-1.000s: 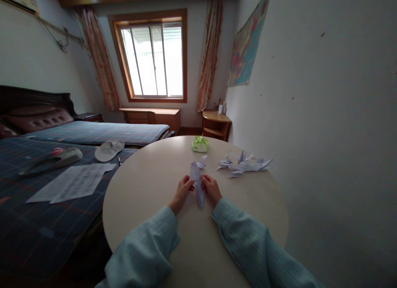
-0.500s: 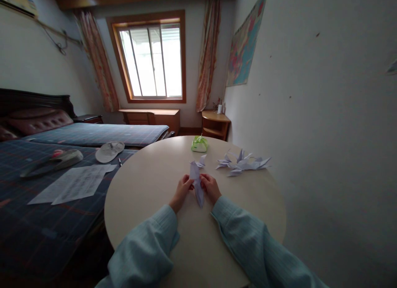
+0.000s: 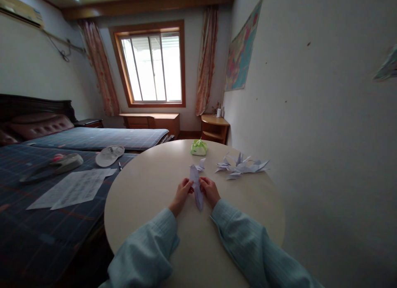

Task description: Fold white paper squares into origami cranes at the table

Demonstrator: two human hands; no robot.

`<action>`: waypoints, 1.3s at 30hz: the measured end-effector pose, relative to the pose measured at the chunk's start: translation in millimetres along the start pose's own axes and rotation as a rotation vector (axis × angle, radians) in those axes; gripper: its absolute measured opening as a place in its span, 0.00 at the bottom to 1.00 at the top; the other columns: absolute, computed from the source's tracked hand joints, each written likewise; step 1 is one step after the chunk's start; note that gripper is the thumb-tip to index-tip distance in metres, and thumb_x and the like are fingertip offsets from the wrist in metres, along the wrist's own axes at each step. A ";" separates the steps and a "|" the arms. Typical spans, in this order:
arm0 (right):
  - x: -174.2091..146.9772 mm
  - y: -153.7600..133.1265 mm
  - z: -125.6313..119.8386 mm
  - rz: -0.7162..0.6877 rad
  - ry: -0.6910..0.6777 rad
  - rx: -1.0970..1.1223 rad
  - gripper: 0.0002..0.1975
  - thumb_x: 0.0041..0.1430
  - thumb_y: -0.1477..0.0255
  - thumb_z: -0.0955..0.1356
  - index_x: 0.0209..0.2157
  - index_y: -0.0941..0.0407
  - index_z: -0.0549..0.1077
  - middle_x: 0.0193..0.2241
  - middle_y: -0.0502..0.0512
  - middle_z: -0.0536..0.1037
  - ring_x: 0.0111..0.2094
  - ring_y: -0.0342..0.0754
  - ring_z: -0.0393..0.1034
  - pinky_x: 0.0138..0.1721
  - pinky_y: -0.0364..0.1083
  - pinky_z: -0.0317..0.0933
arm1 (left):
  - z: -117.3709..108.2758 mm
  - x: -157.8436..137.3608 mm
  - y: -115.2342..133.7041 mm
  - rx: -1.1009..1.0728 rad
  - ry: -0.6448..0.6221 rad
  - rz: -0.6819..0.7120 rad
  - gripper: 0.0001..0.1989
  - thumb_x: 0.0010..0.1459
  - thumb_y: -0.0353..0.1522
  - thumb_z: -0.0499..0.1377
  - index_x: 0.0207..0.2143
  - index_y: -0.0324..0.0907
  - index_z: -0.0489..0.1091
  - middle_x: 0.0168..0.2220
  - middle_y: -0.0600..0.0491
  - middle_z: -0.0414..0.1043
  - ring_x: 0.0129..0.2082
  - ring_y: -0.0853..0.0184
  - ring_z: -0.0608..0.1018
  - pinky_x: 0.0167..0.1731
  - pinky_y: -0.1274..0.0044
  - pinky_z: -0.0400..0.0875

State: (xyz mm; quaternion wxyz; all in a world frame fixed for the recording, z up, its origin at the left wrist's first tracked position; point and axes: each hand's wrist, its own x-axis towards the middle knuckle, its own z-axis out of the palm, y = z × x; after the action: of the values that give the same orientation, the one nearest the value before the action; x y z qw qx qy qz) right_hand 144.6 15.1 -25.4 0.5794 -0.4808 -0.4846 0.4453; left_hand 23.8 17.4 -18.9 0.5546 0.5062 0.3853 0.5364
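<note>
A long, narrow piece of folded white paper (image 3: pixel 197 193) is held upright between my two hands, a little above the table. My left hand (image 3: pixel 183 191) pinches its left side, and my right hand (image 3: pixel 210 190) pinches the right side. Just beyond it lies a small folded paper figure (image 3: pixel 201 165), partly hidden by the held paper. Further right, several folded paper cranes (image 3: pixel 240 165) lie in a cluster with pointed wings and tips.
The round cream table (image 3: pixel 139 205) carries a green tissue pack (image 3: pixel 199 147) near its far edge. On the left, a bed (image 3: pixel 77 234) with a plaid cover holds printed sheets (image 3: pixel 77 186), a white cap (image 3: pixel 109 155) and a pen (image 3: pixel 119 165). The wall (image 3: pixel 325 155) stands close on the right.
The view has tilted up slightly, so everything sits a bit lower in the picture. Both hands keep their pinch on the folded paper, with hardly any movement.
</note>
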 end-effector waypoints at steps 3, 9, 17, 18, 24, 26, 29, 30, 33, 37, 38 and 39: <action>0.1 -0.1 0.2 0.009 -0.001 0.009 0.16 0.42 0.62 0.64 0.30 0.59 0.69 0.11 0.42 0.61 0.13 0.38 0.53 0.15 0.40 0.46 | 0.2 -0.5 0.5 0.000 -0.002 0.003 0.15 0.39 0.42 0.59 0.21 0.39 0.61 0.17 0.60 0.59 0.17 0.76 0.64 0.19 0.82 0.58; 4.9 6.2 -3.3 -0.016 0.056 -0.006 0.13 0.42 0.62 0.62 0.24 0.58 0.69 0.12 0.43 0.61 0.14 0.38 0.53 0.16 0.39 0.46 | 0.0 -3.2 4.5 -0.089 0.058 -0.055 0.14 0.40 0.42 0.57 0.22 0.40 0.61 0.20 0.59 0.62 0.19 0.75 0.65 0.21 0.82 0.60; 4.1 7.5 -2.7 -0.037 0.042 -0.045 0.14 0.43 0.60 0.63 0.23 0.58 0.68 0.19 0.47 0.69 0.22 0.41 0.60 0.23 0.40 0.53 | 3.8 -8.1 8.1 -0.240 -0.016 -0.114 0.11 0.40 0.35 0.55 0.29 0.40 0.65 0.26 0.56 0.68 0.26 0.71 0.70 0.29 0.80 0.64; 3.7 6.9 -2.3 -0.037 0.039 -0.047 0.14 0.43 0.60 0.63 0.23 0.58 0.68 0.19 0.47 0.69 0.22 0.42 0.60 0.23 0.40 0.53 | 4.2 -8.3 7.7 -0.264 -0.033 -0.119 0.11 0.40 0.35 0.54 0.29 0.39 0.65 0.26 0.55 0.68 0.26 0.71 0.70 0.29 0.79 0.64; 2.9 5.3 -2.0 -0.067 0.057 -0.010 0.12 0.43 0.63 0.65 0.26 0.58 0.68 0.23 0.49 0.71 0.26 0.44 0.63 0.29 0.42 0.57 | 4.6 -8.6 6.3 -0.268 -0.013 -0.137 0.09 0.40 0.33 0.55 0.28 0.40 0.65 0.24 0.57 0.66 0.23 0.74 0.68 0.25 0.81 0.63; 3.5 6.3 -2.2 -0.063 0.061 -0.001 0.12 0.42 0.63 0.65 0.27 0.58 0.67 0.24 0.50 0.71 0.26 0.44 0.64 0.29 0.43 0.57 | 3.9 -7.8 6.4 -0.233 0.022 -0.133 0.08 0.40 0.33 0.55 0.26 0.40 0.65 0.23 0.58 0.65 0.22 0.75 0.67 0.23 0.82 0.62; 5.3 9.0 -2.2 -0.048 0.056 0.003 0.12 0.42 0.63 0.65 0.26 0.58 0.66 0.23 0.50 0.70 0.25 0.44 0.63 0.28 0.42 0.57 | 1.3 -5.1 5.4 -0.145 0.045 -0.101 0.08 0.39 0.34 0.56 0.25 0.40 0.65 0.22 0.59 0.64 0.21 0.74 0.67 0.22 0.82 0.60; 6.1 10.0 -2.1 -0.041 0.057 0.006 0.12 0.41 0.63 0.65 0.26 0.57 0.66 0.23 0.50 0.70 0.25 0.43 0.63 0.27 0.42 0.56 | 0.0 -3.9 4.7 -0.105 0.058 -0.084 0.09 0.39 0.35 0.57 0.24 0.39 0.65 0.22 0.58 0.65 0.21 0.74 0.67 0.22 0.81 0.59; 8.3 13.3 -1.9 -0.019 0.084 0.027 0.12 0.40 0.64 0.66 0.26 0.57 0.63 0.22 0.49 0.69 0.24 0.43 0.63 0.25 0.42 0.56 | -3.7 -1.0 2.7 -0.001 0.118 -0.027 0.10 0.38 0.35 0.58 0.25 0.38 0.67 0.21 0.58 0.65 0.20 0.75 0.65 0.21 0.82 0.57; 10.4 16.2 -3.3 -0.036 0.170 0.005 0.12 0.36 0.67 0.67 0.25 0.56 0.61 0.21 0.47 0.67 0.23 0.42 0.62 0.24 0.41 0.56 | -5.6 -0.5 1.5 0.058 0.150 0.012 0.13 0.39 0.37 0.59 0.28 0.38 0.69 0.21 0.57 0.66 0.20 0.75 0.63 0.21 0.81 0.55; 10.6 16.5 -3.8 -0.052 0.189 -0.011 0.12 0.35 0.68 0.67 0.24 0.56 0.61 0.20 0.46 0.66 0.23 0.42 0.62 0.24 0.41 0.56 | -5.5 -0.9 1.6 0.056 0.147 0.012 0.14 0.40 0.39 0.59 0.28 0.37 0.69 0.22 0.56 0.67 0.20 0.75 0.64 0.21 0.81 0.55; 10.6 16.6 -4.3 -0.070 0.199 -0.026 0.10 0.35 0.69 0.67 0.23 0.56 0.61 0.20 0.46 0.66 0.23 0.41 0.61 0.24 0.41 0.56 | -5.4 -1.3 1.9 0.043 0.142 0.008 0.16 0.42 0.41 0.58 0.29 0.37 0.70 0.24 0.54 0.68 0.21 0.74 0.64 0.21 0.81 0.55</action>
State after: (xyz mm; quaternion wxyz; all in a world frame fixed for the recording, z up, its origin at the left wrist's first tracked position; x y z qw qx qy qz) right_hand 149.4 27.3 -40.6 0.6335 -0.5132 -0.4467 0.3684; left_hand 18.0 16.7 -18.2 0.5126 0.4802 0.4330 0.5649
